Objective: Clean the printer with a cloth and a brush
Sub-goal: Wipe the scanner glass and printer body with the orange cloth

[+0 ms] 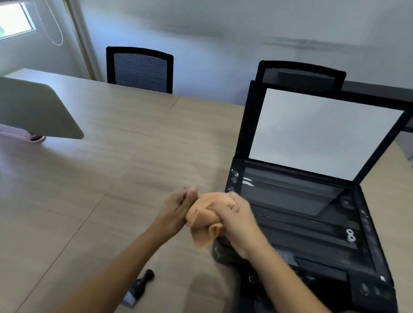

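Both hands bunch the cloth [205, 213] just left of the printer [305, 224]; right hand [237, 221] nearer its glass, left hand [178, 205] pressing alongside.

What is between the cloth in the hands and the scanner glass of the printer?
Nothing visible. The cloth is bunched between both hands just left of the glass, and the lid is raised.

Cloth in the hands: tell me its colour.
The cloth is plain peach-orange, shown in the head view.
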Action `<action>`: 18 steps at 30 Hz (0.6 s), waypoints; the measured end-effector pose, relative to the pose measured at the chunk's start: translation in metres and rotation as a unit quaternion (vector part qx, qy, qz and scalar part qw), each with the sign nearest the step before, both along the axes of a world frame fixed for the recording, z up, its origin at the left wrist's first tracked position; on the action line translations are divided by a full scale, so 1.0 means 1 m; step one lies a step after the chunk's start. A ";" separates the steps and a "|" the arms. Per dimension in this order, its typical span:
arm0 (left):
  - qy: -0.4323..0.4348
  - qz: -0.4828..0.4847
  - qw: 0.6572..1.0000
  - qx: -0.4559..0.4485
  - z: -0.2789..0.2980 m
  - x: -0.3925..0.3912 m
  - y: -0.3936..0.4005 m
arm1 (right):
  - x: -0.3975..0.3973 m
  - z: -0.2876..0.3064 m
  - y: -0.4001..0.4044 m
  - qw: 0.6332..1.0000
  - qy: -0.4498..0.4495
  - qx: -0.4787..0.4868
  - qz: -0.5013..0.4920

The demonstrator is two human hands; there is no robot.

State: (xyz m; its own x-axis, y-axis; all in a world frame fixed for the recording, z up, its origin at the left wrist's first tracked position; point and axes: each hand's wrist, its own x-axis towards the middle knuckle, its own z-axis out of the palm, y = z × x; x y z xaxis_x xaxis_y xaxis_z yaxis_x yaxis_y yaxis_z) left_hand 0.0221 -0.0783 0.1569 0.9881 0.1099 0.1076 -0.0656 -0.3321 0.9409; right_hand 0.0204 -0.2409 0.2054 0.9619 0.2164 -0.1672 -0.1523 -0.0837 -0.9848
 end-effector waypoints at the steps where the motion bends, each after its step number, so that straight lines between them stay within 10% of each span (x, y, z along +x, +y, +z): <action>1: -0.005 0.016 1.000 -0.012 0.004 0.001 -0.012 | 0.012 0.008 -0.012 0.999 -0.022 -0.043 -0.015; 9: 0.187 -0.171 0.964 0.073 -0.049 -0.019 -0.037 | 0.111 0.023 -0.041 0.919 -0.250 -0.305 -0.029; 13: 0.172 -0.140 0.975 0.004 -0.063 -0.023 -0.045 | 0.149 -0.052 -0.008 0.827 -0.130 -0.514 0.184; 18: 0.166 -0.109 0.980 -0.016 -0.061 -0.019 -0.044 | 0.141 -0.077 0.008 0.826 -0.154 -0.523 0.142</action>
